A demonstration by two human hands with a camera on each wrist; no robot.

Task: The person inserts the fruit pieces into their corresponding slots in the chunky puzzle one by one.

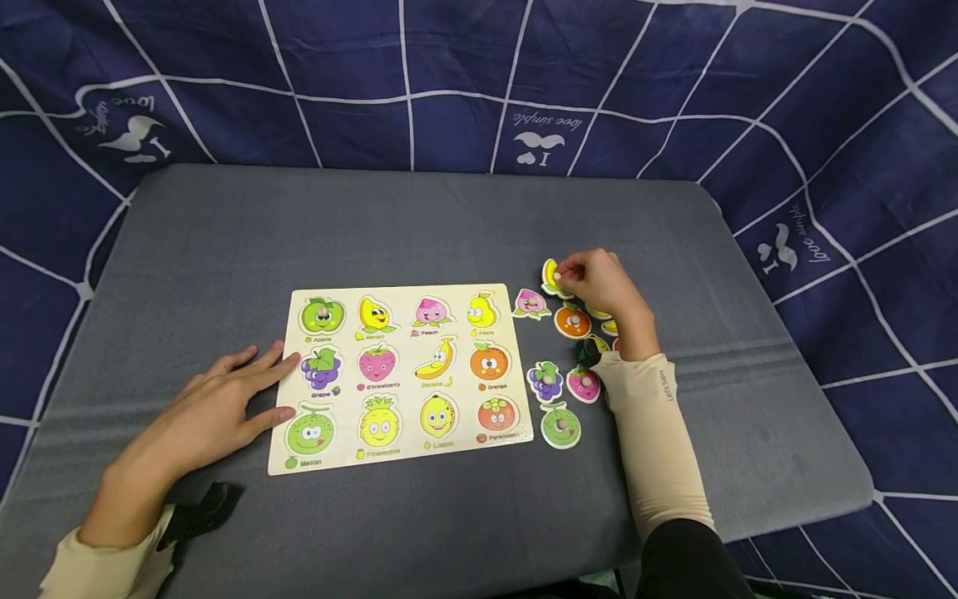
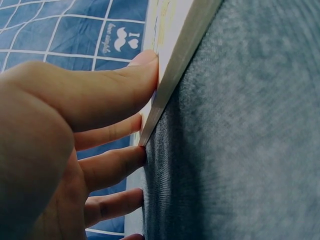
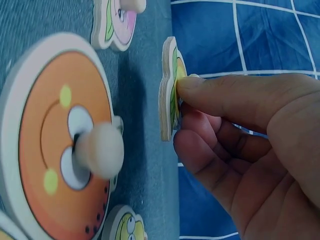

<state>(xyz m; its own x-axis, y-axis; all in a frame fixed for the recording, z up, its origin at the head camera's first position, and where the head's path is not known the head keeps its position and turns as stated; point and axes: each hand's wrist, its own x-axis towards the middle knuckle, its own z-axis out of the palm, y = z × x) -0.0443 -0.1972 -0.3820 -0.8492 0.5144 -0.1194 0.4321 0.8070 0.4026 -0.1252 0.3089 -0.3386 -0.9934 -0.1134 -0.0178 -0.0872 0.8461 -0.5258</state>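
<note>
A wooden fruit puzzle board (image 1: 407, 331) lies flat, with coloured fruit pictures and printed names. At its left edge rests my left hand (image 1: 217, 402), fingers spread and mostly straight. The left wrist view shows the thumb (image 2: 120, 90) on the board's face and other fingertips at the edge and on the cloth. My right hand (image 1: 602, 283) pinches the knob of a yellow mango piece (image 3: 168, 95) with green leaves, held just above the table beyond the board's upper right corner. The thumb and fingertips partly hide that piece.
Right of the board lie knobbed pieces: peach (image 1: 531, 304), orange (image 1: 572, 320), grape (image 1: 545, 381), strawberry (image 1: 584, 384) and melon (image 1: 560, 426). My right forearm partly covers several more. Grey cloth (image 1: 419, 225) covers the table; a blue checked curtain (image 1: 449, 58) stands behind.
</note>
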